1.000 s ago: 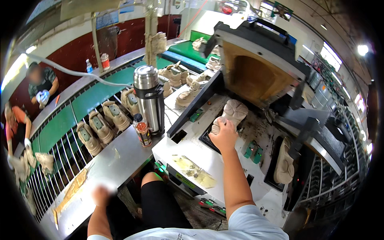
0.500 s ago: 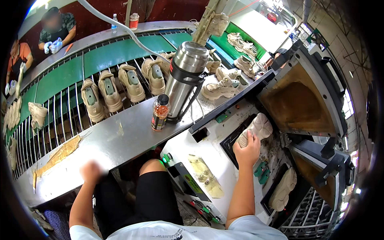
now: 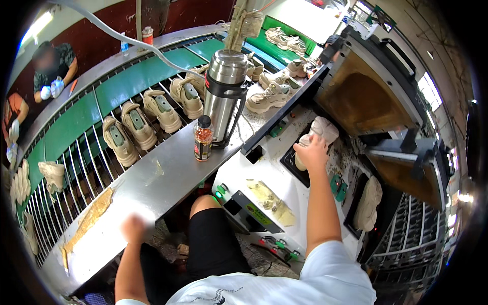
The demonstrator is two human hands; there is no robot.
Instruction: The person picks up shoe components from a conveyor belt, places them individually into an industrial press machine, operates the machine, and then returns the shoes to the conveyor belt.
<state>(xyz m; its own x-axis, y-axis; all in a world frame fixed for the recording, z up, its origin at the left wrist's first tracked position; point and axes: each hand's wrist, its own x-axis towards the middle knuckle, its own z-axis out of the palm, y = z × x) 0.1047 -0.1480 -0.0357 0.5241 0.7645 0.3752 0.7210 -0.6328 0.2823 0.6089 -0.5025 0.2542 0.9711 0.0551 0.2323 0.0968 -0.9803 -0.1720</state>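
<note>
My right hand (image 3: 312, 152) reaches into the white machine and grips the heel half of a beige shoe (image 3: 325, 130), its fingers and thumb spread across it. The shoe lies with its chunky sole facing up, over a black-rimmed recess (image 3: 291, 163). A second beige shoe (image 3: 368, 203), also sole up, rests in the nearer recess with no hand on it. My left hand (image 3: 134, 228) is over the near part of the metal ledge (image 3: 145, 187); its fingers are smeared by motion, and I see nothing held in it.
Two hinged lids (image 3: 370, 94) with brown inner pads stand raised beside the recesses. A steel flask (image 3: 223, 99) and a small bottle (image 3: 203, 138) stand on the ledge. Several shoes (image 3: 136, 124) line the roller conveyor. Two people are across it, one in gloves (image 3: 52, 89).
The view has shifted. My right hand's fingers have spread wider over the shoe, which remains at the far recess. The left hand stays near the ledge, blurred in both frames.
</note>
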